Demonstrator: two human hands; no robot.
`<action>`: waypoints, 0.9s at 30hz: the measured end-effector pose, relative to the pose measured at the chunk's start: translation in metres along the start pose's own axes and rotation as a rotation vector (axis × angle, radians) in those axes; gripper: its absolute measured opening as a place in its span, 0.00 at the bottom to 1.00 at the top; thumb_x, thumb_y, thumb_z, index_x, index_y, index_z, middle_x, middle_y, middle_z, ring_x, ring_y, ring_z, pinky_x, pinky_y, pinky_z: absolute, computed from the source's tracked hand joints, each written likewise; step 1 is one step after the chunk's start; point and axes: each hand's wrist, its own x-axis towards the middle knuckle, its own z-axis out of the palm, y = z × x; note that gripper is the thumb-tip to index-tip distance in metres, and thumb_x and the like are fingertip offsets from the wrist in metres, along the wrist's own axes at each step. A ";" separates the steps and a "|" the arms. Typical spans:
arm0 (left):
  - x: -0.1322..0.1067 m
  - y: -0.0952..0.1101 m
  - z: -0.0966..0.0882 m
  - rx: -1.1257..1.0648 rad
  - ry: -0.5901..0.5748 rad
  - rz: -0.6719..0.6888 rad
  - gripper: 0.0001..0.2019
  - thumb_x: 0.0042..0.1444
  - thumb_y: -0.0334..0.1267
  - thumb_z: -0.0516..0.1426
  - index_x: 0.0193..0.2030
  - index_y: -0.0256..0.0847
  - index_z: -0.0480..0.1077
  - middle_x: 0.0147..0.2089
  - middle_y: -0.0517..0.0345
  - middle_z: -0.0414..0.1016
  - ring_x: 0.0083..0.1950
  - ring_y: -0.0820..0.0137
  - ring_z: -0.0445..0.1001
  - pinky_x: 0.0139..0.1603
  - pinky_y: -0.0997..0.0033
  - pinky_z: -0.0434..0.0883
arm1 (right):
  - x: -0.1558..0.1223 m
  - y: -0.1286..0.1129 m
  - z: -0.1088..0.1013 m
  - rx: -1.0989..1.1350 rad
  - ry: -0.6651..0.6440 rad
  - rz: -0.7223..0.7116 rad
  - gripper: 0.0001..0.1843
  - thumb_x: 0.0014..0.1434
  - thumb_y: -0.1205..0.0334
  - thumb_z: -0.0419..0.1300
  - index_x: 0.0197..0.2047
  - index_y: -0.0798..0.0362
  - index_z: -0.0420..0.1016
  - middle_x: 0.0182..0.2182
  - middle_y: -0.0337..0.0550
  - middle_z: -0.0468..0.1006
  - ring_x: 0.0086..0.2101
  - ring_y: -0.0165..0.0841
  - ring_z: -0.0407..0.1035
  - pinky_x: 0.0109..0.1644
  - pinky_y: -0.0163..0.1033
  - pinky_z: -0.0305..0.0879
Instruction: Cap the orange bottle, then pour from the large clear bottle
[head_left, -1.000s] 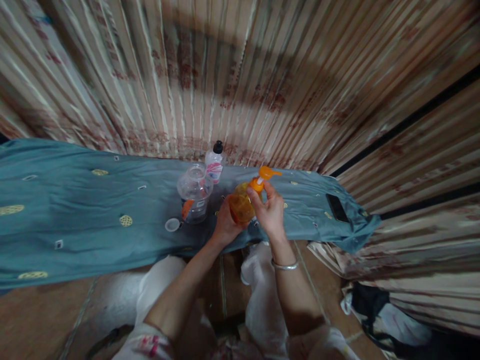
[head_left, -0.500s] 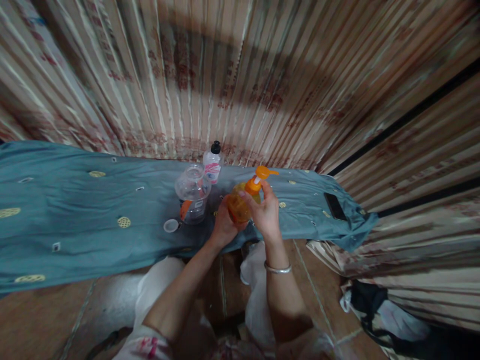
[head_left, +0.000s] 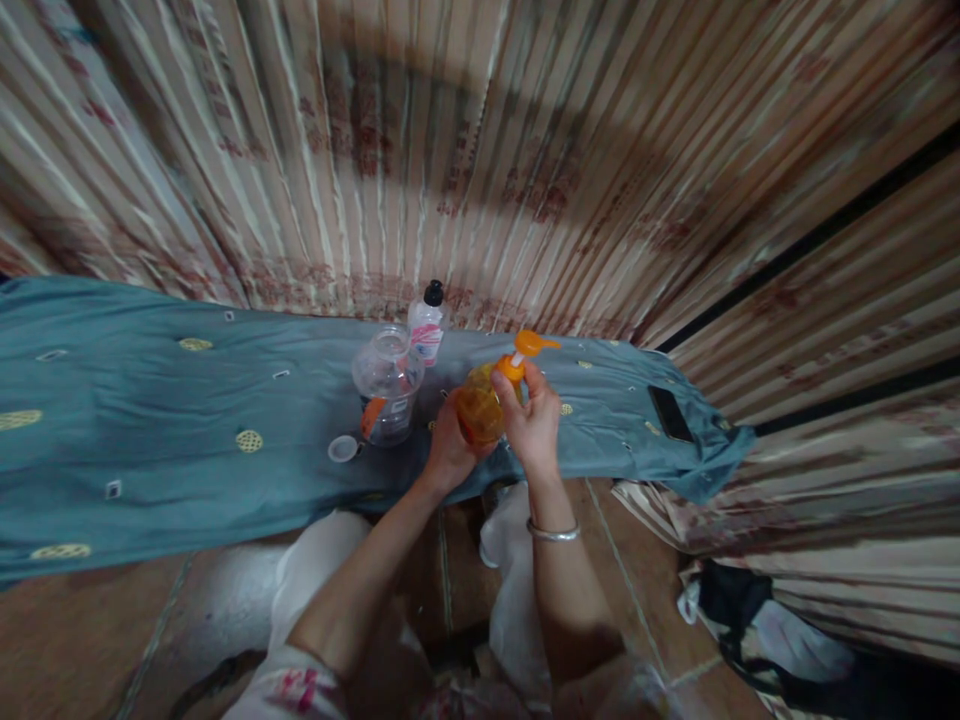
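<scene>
The clear jar (head_left: 375, 375) bore an orange-and-dark label (head_left: 373, 414); the black-capped bottle (head_left: 417, 318), a pink-marked label (head_left: 426, 343). Print on these 2 labels was illegibly blurred. The left hand (head_left: 450, 442) gripped the amber, tilted pump bottle (head_left: 478, 408) over the blue cloth (head_left: 180, 400); the right hand (head_left: 535, 428) gripped its orange collar (head_left: 511, 366).

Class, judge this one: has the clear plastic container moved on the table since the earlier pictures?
No. The clear plastic container keeps its place right of the yellow pineapple print; the whole view merely shifts slightly.
</scene>
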 end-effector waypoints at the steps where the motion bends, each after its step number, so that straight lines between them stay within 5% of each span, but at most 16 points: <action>1: 0.000 -0.002 0.000 -0.012 0.005 0.000 0.43 0.38 0.37 0.72 0.62 0.42 0.61 0.59 0.44 0.73 0.59 0.52 0.75 0.63 0.47 0.72 | -0.001 0.001 0.002 -0.015 0.021 -0.004 0.22 0.63 0.41 0.58 0.44 0.51 0.78 0.39 0.45 0.81 0.42 0.40 0.74 0.52 0.46 0.70; 12: -0.001 -0.008 0.005 -0.184 0.009 0.009 0.49 0.35 0.44 0.75 0.64 0.42 0.59 0.62 0.43 0.71 0.60 0.52 0.74 0.63 0.47 0.73 | -0.007 0.004 0.012 -0.031 0.062 0.002 0.25 0.66 0.41 0.55 0.54 0.51 0.77 0.49 0.53 0.81 0.53 0.47 0.74 0.60 0.54 0.67; 17: -0.001 -0.005 0.001 -0.060 0.015 0.035 0.46 0.36 0.42 0.74 0.63 0.40 0.62 0.60 0.42 0.73 0.61 0.50 0.74 0.65 0.45 0.70 | -0.008 -0.002 0.006 -0.069 0.023 0.094 0.29 0.57 0.38 0.64 0.53 0.52 0.75 0.44 0.52 0.82 0.46 0.46 0.76 0.53 0.50 0.70; 27: -0.004 -0.001 -0.003 0.067 0.036 0.039 0.55 0.35 0.47 0.75 0.70 0.39 0.55 0.66 0.36 0.68 0.67 0.44 0.70 0.69 0.41 0.67 | -0.003 -0.011 -0.002 0.111 0.014 0.111 0.23 0.60 0.39 0.62 0.44 0.51 0.76 0.34 0.42 0.81 0.35 0.38 0.73 0.42 0.41 0.66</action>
